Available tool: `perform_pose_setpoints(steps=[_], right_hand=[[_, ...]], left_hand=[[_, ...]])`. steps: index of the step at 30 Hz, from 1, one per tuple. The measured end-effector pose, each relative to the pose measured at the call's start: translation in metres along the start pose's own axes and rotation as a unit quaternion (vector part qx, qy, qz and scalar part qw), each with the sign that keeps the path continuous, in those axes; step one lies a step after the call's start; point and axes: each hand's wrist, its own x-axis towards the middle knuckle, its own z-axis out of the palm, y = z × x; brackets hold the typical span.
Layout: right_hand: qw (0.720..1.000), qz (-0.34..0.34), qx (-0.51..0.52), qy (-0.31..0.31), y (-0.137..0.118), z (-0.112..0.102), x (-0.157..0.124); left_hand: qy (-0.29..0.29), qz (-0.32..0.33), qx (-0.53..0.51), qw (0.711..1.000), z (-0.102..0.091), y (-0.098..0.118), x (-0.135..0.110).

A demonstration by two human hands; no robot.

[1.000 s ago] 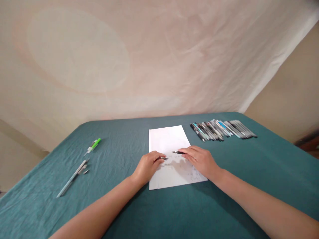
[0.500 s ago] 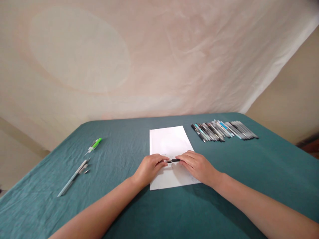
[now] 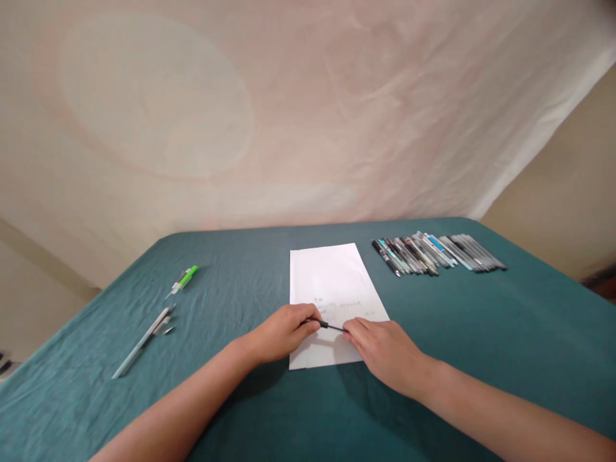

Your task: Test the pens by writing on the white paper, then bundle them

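Observation:
My left hand [image 3: 290, 332] is closed around a black pen barrel [image 3: 323, 324], pinched between thumb and fingers. From its end a thin dark refill [image 3: 335, 328] runs across into the pinched fingertips of my right hand [image 3: 382, 346], which hide its far end. Both hands are over the lower part of a white sheet of paper [image 3: 322, 269] that bears faint handwriting.
At the right rear lies a long row of pens [image 3: 414, 255], side by side. On the left are a bright green pen part [image 3: 187, 276], a long pale pen tube [image 3: 139, 344] and a small metal tip [image 3: 168, 330]. A dark green cloth [image 3: 231, 276] covers the table.
My hands have moved further apart and a little nearer to me. A thin rod now shows between the barrel and my right hand, and more handwriting is uncovered.

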Motion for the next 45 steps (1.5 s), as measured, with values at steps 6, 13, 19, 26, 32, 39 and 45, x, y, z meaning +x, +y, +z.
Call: perform_pose_setpoints(steps=[6,13,19,26,32,39,45], right_hand=[[1.0,0.01,0.017,-0.006,-0.002,0.01,0.003],[0.999,0.013,0.036,-0.006,-0.002,0.011,0.004],[0.999,0.008,0.038,0.005,-0.003,0.012,0.003],[0.998,-0.002,-0.003,0.064,0.004,0.005,0.009],[0.994,0.011,-0.038,0.098,0.016,0.001,0.009],[0.983,0.117,-0.084,0.119,0.048,-0.005,0.015],[0.93,0.312,-0.156,0.115,0.105,-0.013,0.019]], left_hand=[[0.02,0.002,-0.012,1.0,0.009,-0.002,0.002],[0.026,-0.013,0.007,1.0,0.008,0.002,0.004],[0.027,-0.016,0.012,0.999,0.01,0.002,0.004],[0.082,-0.001,-0.012,0.997,0.009,-0.007,0.006],[0.133,-0.008,-0.001,0.991,0.009,-0.015,0.008],[0.248,-0.045,0.005,0.968,0.017,-0.026,0.008],[0.207,-0.013,0.065,0.976,0.022,-0.034,0.008]])
